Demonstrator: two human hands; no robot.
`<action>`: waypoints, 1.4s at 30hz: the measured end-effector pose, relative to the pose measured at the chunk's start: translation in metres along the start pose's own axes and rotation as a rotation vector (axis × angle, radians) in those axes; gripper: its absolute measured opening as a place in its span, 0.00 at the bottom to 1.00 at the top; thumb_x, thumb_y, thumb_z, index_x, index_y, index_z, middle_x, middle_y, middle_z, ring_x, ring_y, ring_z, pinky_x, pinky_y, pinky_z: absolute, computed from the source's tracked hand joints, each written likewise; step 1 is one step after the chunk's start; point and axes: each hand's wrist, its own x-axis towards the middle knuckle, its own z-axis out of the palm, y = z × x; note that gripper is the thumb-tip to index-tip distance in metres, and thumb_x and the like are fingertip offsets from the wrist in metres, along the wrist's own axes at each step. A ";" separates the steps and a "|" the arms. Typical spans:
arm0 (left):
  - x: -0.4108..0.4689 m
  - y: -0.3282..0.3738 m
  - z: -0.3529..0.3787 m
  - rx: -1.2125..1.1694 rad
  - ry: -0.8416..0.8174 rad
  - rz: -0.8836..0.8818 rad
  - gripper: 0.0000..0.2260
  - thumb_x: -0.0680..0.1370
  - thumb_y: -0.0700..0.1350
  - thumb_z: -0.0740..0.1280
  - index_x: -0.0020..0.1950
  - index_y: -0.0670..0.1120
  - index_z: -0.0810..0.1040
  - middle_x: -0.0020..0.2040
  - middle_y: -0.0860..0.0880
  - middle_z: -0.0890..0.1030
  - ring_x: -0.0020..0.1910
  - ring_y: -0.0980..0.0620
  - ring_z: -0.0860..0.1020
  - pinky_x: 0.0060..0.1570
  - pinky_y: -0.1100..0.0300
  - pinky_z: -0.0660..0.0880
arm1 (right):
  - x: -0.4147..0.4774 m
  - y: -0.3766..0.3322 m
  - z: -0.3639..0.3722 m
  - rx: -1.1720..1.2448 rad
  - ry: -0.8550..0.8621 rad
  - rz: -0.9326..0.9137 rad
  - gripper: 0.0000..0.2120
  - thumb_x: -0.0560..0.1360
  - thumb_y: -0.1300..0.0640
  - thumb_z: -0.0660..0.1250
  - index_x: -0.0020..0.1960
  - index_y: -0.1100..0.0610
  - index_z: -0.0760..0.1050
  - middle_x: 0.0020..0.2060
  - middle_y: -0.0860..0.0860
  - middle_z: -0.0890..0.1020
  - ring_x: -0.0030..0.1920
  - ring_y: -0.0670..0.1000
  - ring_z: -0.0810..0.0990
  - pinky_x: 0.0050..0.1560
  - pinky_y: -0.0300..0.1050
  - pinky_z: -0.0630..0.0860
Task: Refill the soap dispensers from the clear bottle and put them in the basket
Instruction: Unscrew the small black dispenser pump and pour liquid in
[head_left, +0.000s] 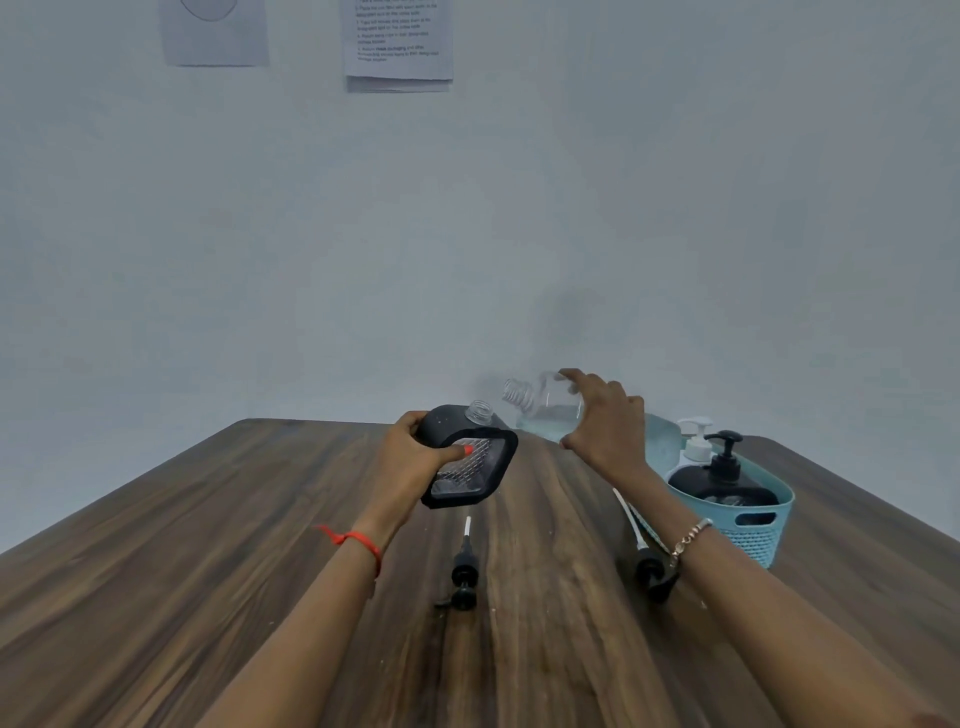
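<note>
My left hand (415, 460) grips a black soap dispenser (470, 457) with its pump off, tilted above the table, its clear neck pointing up and right. My right hand (605, 415) holds the clear bottle (543, 408) tilted, its open threaded neck close to the dispenser's neck; a little bluish liquid lies in its lower side. Two black pump heads with tubes lie on the table, one (464, 574) below the dispenser and one (652, 564) partly under my right forearm. The teal basket (753, 525) at the right holds a black dispenser (722, 483) and a white-pumped one (696, 436).
The wooden table (208, 545) runs to a pale wall, its far edge just behind my hands. Two printed sheets (397, 41) hang high on the wall. My forearms cross the table's near middle.
</note>
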 end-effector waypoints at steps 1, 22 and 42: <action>0.000 0.001 0.001 0.014 0.010 0.004 0.22 0.63 0.36 0.78 0.53 0.45 0.75 0.45 0.52 0.80 0.44 0.53 0.80 0.45 0.58 0.77 | 0.000 -0.001 -0.001 -0.024 0.000 -0.009 0.35 0.62 0.63 0.71 0.67 0.49 0.67 0.56 0.50 0.79 0.54 0.55 0.75 0.52 0.49 0.65; -0.008 0.001 0.006 0.039 0.020 -0.006 0.24 0.62 0.37 0.79 0.55 0.42 0.76 0.48 0.47 0.81 0.46 0.50 0.81 0.48 0.55 0.79 | 0.002 -0.011 -0.011 -0.243 -0.004 -0.104 0.32 0.66 0.66 0.65 0.68 0.49 0.66 0.57 0.51 0.78 0.54 0.55 0.73 0.52 0.49 0.63; -0.010 -0.006 0.012 -0.044 0.021 -0.046 0.23 0.62 0.34 0.78 0.54 0.41 0.77 0.48 0.45 0.83 0.46 0.48 0.82 0.49 0.52 0.79 | 0.003 -0.012 -0.018 -0.325 -0.052 -0.110 0.33 0.67 0.66 0.64 0.69 0.48 0.64 0.59 0.50 0.76 0.57 0.55 0.72 0.54 0.50 0.64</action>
